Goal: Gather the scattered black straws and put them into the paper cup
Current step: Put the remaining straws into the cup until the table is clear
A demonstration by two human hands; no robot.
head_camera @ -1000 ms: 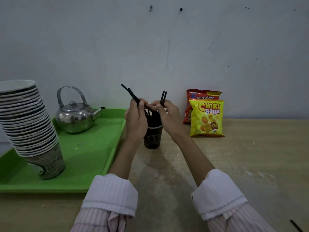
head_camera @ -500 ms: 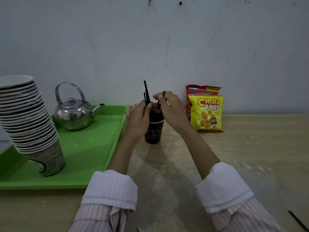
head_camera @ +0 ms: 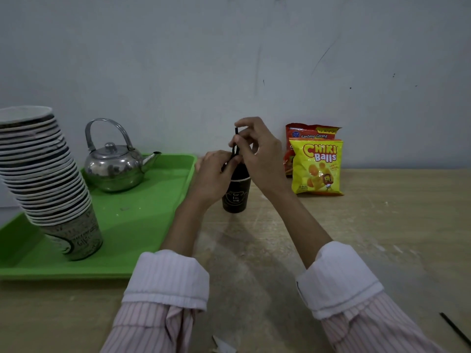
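- Head view: both hands hide the top of the black paper cup (head_camera: 235, 197), so I cannot see how many straws are inside it.
- The right hand (head_camera: 257, 151) pinches an upright black straw (head_camera: 235, 143) in its grip, right above the cup.
- The left hand (head_camera: 216, 174) is curled at the cup's rim; what its grip holds, I cannot tell.
- Another straw (head_camera: 456, 329) lies on the table (head_camera: 382, 238), cut off at the bottom right.
- The green tray (head_camera: 142, 220) holds a kettle (head_camera: 114, 166) and a leaning cup stack (head_camera: 48, 179).
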